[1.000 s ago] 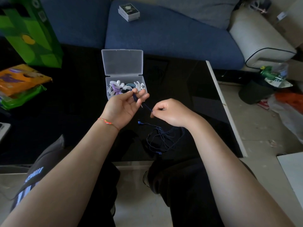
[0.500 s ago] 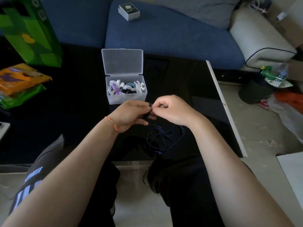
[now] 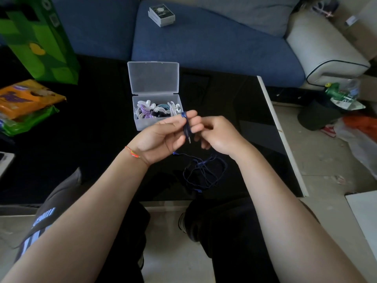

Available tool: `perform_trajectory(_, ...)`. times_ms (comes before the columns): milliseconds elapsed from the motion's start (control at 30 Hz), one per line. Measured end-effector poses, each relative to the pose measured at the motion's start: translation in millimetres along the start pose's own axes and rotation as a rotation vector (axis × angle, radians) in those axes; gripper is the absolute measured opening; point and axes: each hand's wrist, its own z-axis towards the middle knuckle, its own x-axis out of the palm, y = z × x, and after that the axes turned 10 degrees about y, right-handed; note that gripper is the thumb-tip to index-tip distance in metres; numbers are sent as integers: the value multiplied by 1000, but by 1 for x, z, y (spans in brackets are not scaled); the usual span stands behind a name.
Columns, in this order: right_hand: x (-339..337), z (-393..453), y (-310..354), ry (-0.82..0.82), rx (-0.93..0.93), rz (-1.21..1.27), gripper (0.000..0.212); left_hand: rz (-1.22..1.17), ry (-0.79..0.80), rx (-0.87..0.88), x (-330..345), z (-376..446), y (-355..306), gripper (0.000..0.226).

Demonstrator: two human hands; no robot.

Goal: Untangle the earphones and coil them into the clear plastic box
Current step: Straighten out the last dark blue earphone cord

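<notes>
Two hands: both hold up one dark blue earphone cord (image 3: 187,127) just in front of the clear box (image 3: 157,121).
Left grip: the left hand (image 3: 163,137) is palm up, and its fingers (image 3: 193,115) have a few turns of cord wrapped round them, with the metal plug poking out below.
Right grip: the right hand (image 3: 219,137) is curled and seems to pinch the cord next to the left fingers, but its fingertips are hidden, so I cannot tell for sure.
Cord: most of it lies in a messy pile (image 3: 204,174) on the black table (image 3: 102,139), near the edge by the knees, with a thin line going up to the hands.
Box: its lid is open and it is already quite full of white, purple and blue earphones.
Trouble one: a hard pull could make a knot in the pile go tight, because the loops cross each other.
Trouble two: the turns could slip off the left fingers if they open too wide.
Trouble three: the pile could slide off the table edge as the cord is drawn up.
Trouble four: the full box may not take one more coil, so it could pop out.
Arms: both forearms reach forward and meet in the middle, wrists lifted off the table.
</notes>
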Motion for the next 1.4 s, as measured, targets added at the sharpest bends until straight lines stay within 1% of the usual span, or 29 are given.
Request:
perform_trajectory(67,5,0,1,112,24,-70,27,-37,-39,49,0,0,-2,34)
perform_trajectory(133,9,-1,2,189,39,-83,30,-35,-78,91,-2,2,-2,32)
perform_trajectory(233,12,-3,4,265,71,-127,22,-14,-119,149,-7,4,-2,31)
perform_trajectory(333,12,-6,7,284,83,-152,25,45,-152,152,-13,5,-2,33)
perform_trajectory(433,9,-7,10,179,57,-147,22,159,-195,106,-15,4,-2,34)
perform_trajectory(533,3,-6,6,36,37,-156,14,333,-223,6,-15,3,1,33)
perform_trajectory(733,-4,-6,0,-84,10,-151,9,465,-179,-145,-14,5,5,27)
perform_trajectory(833,-5,-3,-3,-161,2,-149,14,530,-110,-259,-9,3,5,28)
perform_trajectory(900,-8,-2,-5,-201,3,-147,20,488,-38,-290,-8,3,5,32)
perform_trajectory(1000,-12,-1,-5,-227,-4,-40,30,362,27,-227,-8,2,1,31)
perform_trajectory(1067,-12,-1,-3,-203,10,11,34,263,45,-168,-7,1,-2,29)
perform_trajectory(1167,-10,-2,-2,-108,71,42,45,70,35,-38,-5,0,-7,30)
perform_trajectory(1200,-10,-2,-2,-83,86,55,44,-10,13,20,-7,0,-9,30)
perform_trajectory(1267,-14,-4,-5,-60,118,11,36,-195,-64,166,-14,0,-15,25)
perform_trajectory(1333,-19,-6,-9,-60,155,-65,27,-370,-198,324,-25,0,-20,22)
perform_trajectory(1400,-24,-7,-13,-75,202,-87,27,-454,-316,433,-34,0,-24,22)
